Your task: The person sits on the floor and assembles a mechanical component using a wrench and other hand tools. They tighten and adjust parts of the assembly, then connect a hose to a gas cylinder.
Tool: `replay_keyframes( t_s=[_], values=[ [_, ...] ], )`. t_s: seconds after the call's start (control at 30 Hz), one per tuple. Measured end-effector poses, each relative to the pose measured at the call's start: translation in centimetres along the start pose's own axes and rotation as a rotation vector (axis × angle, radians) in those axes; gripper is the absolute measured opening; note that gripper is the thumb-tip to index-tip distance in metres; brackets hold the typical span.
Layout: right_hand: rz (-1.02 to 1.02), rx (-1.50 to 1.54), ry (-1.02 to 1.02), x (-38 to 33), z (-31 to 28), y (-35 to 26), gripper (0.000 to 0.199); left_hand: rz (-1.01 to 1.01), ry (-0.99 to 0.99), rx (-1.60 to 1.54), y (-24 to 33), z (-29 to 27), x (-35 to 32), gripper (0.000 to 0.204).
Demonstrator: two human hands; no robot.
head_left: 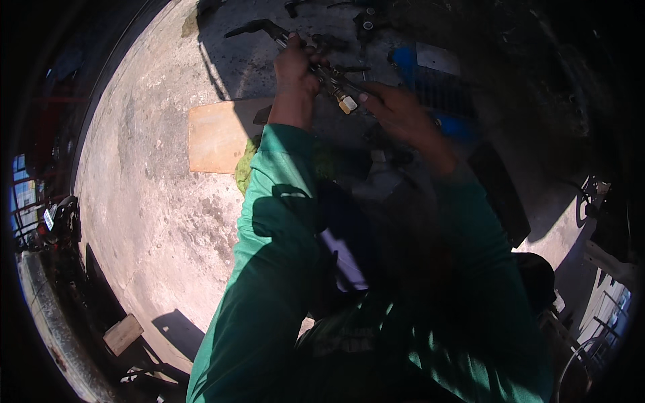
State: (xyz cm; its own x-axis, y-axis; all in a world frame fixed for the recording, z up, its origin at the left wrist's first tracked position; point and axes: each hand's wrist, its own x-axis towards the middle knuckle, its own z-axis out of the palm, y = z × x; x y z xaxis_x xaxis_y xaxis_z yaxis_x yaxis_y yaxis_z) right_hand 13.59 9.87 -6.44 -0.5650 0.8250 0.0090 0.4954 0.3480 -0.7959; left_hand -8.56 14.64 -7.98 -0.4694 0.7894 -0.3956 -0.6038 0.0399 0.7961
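My left hand point(295, 70) is closed around a long metal part with a bent dark end point(259, 28) sticking out past the fingers. A brass-coloured hex fitting point(347, 104) sits at the part's near end, between my two hands. My right hand point(400, 114) is closed, with its thumb beside the fitting. A slim dark bar point(351, 83), perhaps a wrench handle, runs from the held part into the right fingers. Deep shade hides how its far end meets the part.
Below the left wrist lies a flat tan board point(215, 138), with a yellow-green cloth point(244, 168) by my sleeve. A blue crate point(437, 94) stands beyond my right hand. Dark metal parts point(366, 23) lie at the top. A wooden block point(123, 334) is at lower left.
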Motion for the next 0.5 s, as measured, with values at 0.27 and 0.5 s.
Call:
replay_keyframes(
  t_s=[0.27,0.5],
  values=[
    [0.213,-0.176,-0.068,1.2,4.6,-0.4,0.074,0.108,0.102,0.149,-0.2,-2.4,1.8,0.035],
    [0.221,-0.035,-0.037,1.3,7.5,-1.2,0.064,0.308,0.037,0.357,0.4,-6.3,3.7,0.043]
  ],
)
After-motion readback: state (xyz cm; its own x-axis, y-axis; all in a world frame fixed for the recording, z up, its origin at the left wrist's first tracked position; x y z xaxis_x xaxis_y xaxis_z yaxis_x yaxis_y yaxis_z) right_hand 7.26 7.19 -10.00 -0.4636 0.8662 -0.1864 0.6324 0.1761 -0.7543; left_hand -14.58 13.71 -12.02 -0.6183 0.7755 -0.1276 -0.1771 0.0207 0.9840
